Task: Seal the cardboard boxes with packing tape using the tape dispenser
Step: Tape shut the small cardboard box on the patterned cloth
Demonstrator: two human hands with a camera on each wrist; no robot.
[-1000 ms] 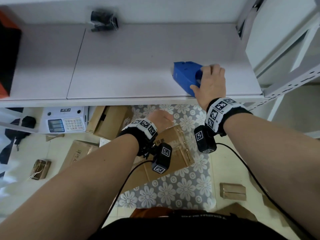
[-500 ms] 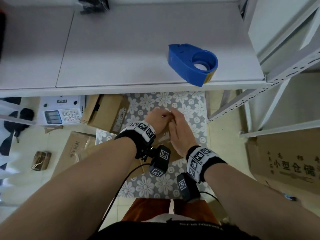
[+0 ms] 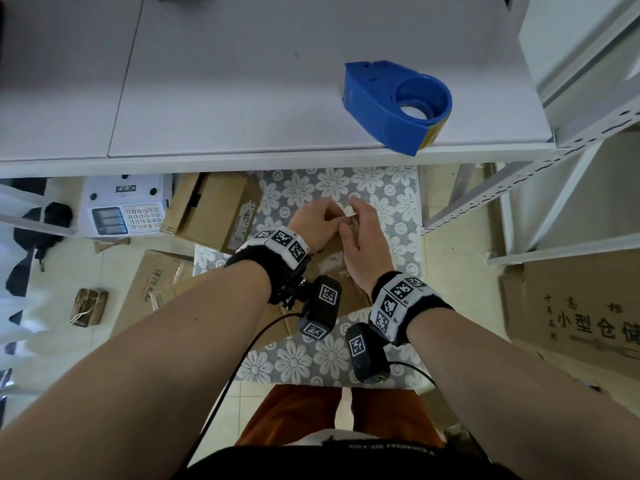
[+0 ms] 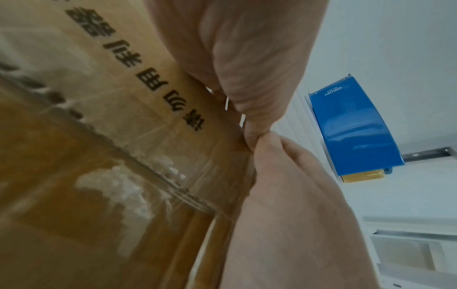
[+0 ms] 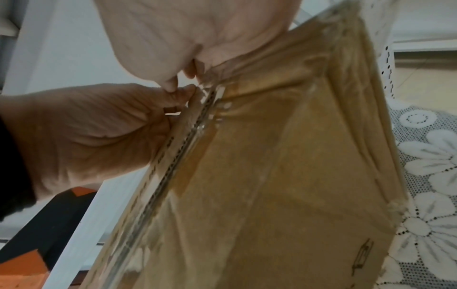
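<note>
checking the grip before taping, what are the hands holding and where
Both the left hand and right hand pinch the cardboard box at its top edge, fingertips meeting. The tape dispenser lies unheld on the shelf.

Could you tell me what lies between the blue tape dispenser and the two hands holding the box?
In the head view, only the table's front edge and flowered mat lie between the tape dispenser and the hands.

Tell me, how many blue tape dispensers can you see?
1. The dispenser sits on the table, near the front edge on the right side. Another could be hidden outside these views.
</note>
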